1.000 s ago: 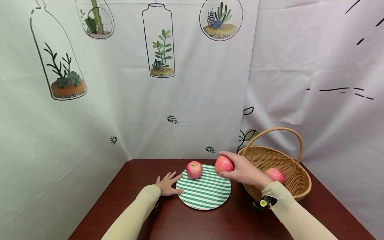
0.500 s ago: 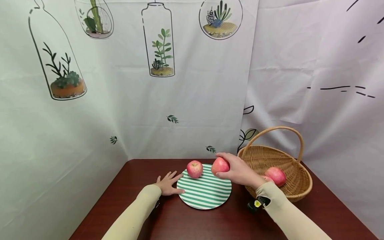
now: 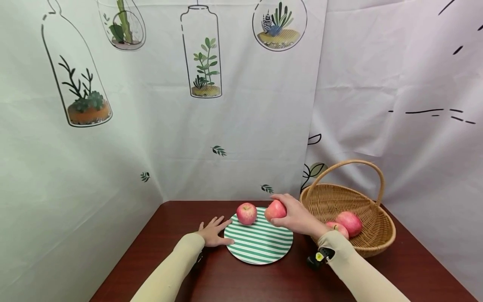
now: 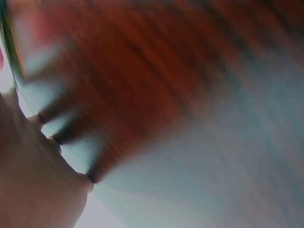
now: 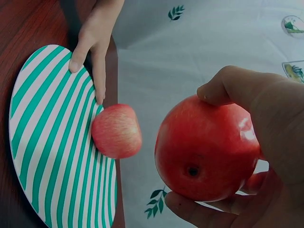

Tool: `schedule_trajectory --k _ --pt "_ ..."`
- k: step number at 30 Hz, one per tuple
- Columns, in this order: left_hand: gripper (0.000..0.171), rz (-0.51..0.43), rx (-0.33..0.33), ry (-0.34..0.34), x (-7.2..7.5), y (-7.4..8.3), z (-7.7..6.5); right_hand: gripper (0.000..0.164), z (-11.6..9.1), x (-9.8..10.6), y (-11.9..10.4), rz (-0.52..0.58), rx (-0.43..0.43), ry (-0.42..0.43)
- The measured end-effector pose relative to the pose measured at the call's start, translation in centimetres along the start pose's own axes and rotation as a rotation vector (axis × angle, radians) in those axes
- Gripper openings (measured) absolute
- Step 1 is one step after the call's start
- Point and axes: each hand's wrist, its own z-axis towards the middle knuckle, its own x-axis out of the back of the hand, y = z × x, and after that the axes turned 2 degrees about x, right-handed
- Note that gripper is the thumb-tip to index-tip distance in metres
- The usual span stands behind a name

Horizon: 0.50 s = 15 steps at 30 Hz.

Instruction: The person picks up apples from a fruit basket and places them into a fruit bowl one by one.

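My right hand [image 3: 298, 216] grips a red apple [image 5: 206, 147] between thumb and fingers, over the right back part of a round mat [image 3: 260, 247] with green and white stripes. Another apple [image 3: 247, 214] sits on the mat's back left part, to the left of the held one. Fingers spread, my left hand [image 3: 212, 233] rests at the mat's left edge, its thumb and forefinger touching the rim. In the left wrist view the left hand [image 4: 38, 175] shows only in part, its fingertips on the dark red tabletop.
A wicker basket [image 3: 377, 249] with a tall arched handle stands on the right of the dark red table [image 3: 234, 285]. Two apples lie in it, a larger one [image 3: 349, 223] and one [image 3: 337, 229] partly behind my right wrist. A patterned white cloth [image 3: 241, 126] hangs behind.
My right hand has carried its apple a little left, away from the basket, and the second apple in the basket has come into sight. The left hand stays at the mat's edge.
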Motion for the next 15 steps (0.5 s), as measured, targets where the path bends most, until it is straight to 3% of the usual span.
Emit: schedule_trajectory --k 15 --pt "0.099 -0.018 -0.016 -0.014 0.9 0.9 -1.0 0.063 1.1 -2.3 0.8 0.016 -0.103 0.052"
